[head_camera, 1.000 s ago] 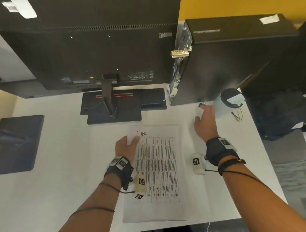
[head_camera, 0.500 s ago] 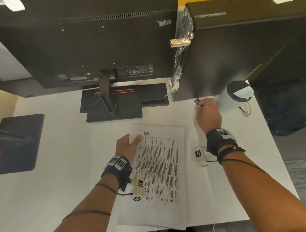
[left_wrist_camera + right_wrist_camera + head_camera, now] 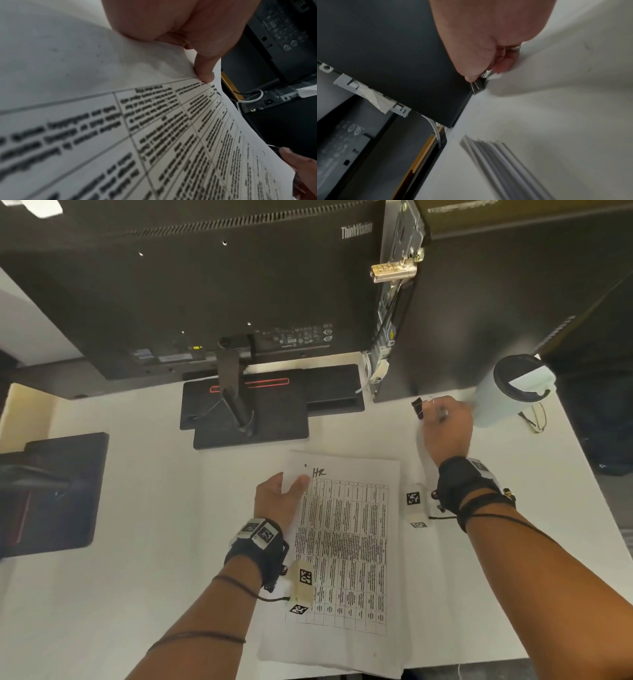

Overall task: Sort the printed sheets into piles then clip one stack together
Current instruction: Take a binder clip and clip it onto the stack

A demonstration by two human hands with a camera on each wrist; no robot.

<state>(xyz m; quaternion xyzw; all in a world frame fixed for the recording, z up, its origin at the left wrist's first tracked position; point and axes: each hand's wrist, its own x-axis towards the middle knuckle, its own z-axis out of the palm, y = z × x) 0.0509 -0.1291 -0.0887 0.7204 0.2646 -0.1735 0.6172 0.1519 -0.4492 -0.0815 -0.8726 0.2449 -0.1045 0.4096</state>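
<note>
A stack of printed sheets with a table and a handwritten mark at its top lies in the middle of the white desk. My left hand pinches the stack's top left corner, thumb on the top sheet. My right hand is at the back right, beside the computer tower, and pinches a small black binder clip by its wire handles. In the right wrist view the binder clip hangs from the fingertips just above the desk, with the stack's edge below.
A monitor's back and its stand base fill the far side. A black computer tower stands at the back right. A white cup with a dark lid and glasses sit by my right hand. A black pad lies left.
My right hand reached to the clip by the tower, closed on it and lifted it. My left hand kept its hold on the stack's corner.
</note>
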